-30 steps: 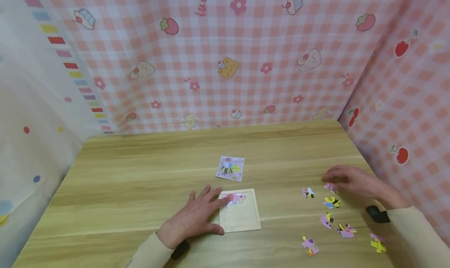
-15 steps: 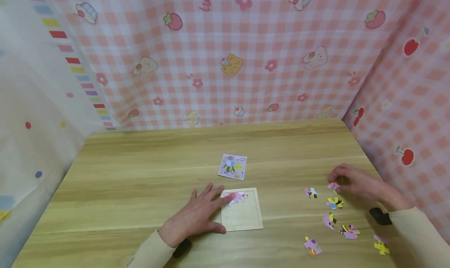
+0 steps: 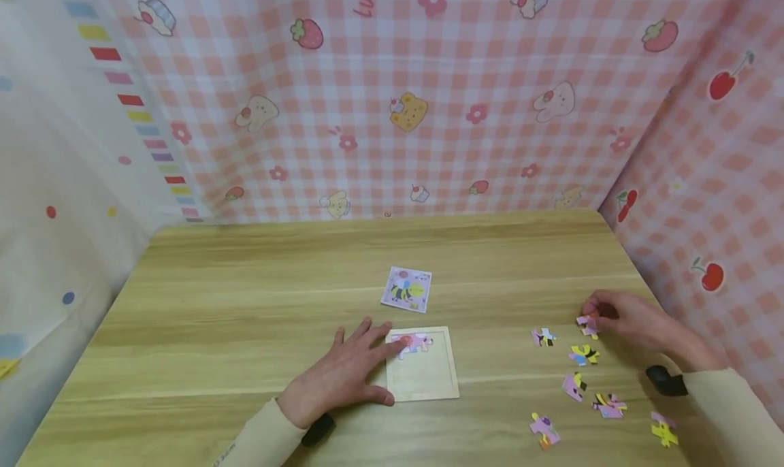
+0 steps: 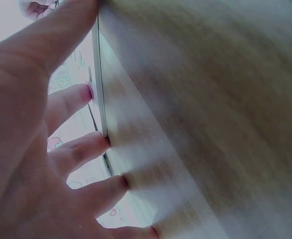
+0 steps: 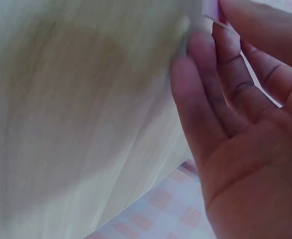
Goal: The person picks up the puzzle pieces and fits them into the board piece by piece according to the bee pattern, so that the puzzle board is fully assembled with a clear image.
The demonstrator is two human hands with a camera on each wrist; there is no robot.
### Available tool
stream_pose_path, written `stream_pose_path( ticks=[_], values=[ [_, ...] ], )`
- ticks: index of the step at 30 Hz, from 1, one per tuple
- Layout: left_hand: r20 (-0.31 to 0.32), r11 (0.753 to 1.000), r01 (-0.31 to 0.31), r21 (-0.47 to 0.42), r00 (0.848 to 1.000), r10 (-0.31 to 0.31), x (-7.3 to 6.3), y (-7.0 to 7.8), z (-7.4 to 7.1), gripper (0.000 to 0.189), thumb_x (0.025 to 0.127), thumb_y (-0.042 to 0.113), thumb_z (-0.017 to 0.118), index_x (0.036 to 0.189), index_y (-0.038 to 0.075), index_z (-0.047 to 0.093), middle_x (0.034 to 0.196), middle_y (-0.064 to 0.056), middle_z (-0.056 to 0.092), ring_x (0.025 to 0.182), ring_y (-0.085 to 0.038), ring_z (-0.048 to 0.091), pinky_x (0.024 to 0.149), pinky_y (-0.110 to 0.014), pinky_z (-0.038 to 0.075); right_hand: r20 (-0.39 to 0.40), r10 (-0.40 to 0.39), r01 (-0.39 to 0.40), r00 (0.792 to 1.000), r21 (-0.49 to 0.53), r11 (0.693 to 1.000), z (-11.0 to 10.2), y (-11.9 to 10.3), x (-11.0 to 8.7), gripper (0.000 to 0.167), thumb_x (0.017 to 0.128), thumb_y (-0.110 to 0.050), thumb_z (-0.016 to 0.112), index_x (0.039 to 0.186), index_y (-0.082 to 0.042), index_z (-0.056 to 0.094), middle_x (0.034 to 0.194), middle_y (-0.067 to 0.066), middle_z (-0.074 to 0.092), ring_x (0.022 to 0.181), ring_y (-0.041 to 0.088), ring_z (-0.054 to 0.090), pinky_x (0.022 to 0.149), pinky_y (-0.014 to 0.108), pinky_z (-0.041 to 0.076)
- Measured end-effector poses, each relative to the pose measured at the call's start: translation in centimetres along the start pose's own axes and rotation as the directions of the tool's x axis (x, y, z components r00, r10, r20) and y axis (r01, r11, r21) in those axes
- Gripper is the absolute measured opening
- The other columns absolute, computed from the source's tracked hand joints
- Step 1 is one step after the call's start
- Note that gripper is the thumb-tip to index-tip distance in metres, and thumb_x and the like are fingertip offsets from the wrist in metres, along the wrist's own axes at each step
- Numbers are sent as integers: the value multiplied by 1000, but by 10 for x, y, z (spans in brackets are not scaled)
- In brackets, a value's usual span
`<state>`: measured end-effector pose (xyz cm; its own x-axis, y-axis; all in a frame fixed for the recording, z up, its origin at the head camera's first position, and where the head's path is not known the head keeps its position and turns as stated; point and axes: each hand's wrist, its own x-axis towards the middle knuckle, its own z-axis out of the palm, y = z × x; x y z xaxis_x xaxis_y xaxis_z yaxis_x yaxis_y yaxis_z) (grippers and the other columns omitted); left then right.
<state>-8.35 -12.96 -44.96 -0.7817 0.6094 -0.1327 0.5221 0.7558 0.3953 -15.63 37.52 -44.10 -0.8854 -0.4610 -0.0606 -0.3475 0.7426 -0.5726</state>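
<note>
My left hand (image 3: 339,372) lies with fingers spread at the left side of a shallow wooden puzzle tray (image 3: 422,382). Its index fingertip touches pink puzzle pieces (image 3: 419,343) fitted along the tray's upper left. In the left wrist view, the straight fingers (image 4: 76,152) reach to the tray's edge and the table. At the right, my right hand (image 3: 631,327) pinches a pink puzzle piece (image 3: 589,328) between thumb and finger. The right wrist view shows only a corner of this puzzle piece (image 5: 213,12) by the thumb; the rest is hidden.
Several loose puzzle pieces lie on the right of the table, among them a yellow and black piece (image 3: 584,355) and a pink piece (image 3: 544,431). Behind the tray lies a picture card (image 3: 406,290) with a bee. Checked cloth (image 3: 367,147) hangs behind the table.
My right hand has closed its fingertips on the pink puzzle piece and tilted it up. The left hand stays on the tray. The head view has shifted slightly.
</note>
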Motion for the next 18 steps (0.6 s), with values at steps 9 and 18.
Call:
stream_pose_path(
  ticks=[9,18],
  values=[
    [0,1000,-1,4,1000,1,2,-1,0,90,82,52,83,158,22,46,163,-17,38,149,-51,28,108,-81,25,-128,-26,23,991,-24,999,-1,-8,-4,16,92,6,72,93,-10,72,89,-8,69,81,-3,58,72,17,53],
    [0,1000,-3,1,1000,3,3,0,2,90,82,52,83,158,22,46,163,-18,38,149,-52,27,107,-82,25,-230,-43,40,972,-17,999,1,-26,-8,12,93,1,74,95,-11,74,89,-8,72,77,-3,57,64,16,50]
  ],
)
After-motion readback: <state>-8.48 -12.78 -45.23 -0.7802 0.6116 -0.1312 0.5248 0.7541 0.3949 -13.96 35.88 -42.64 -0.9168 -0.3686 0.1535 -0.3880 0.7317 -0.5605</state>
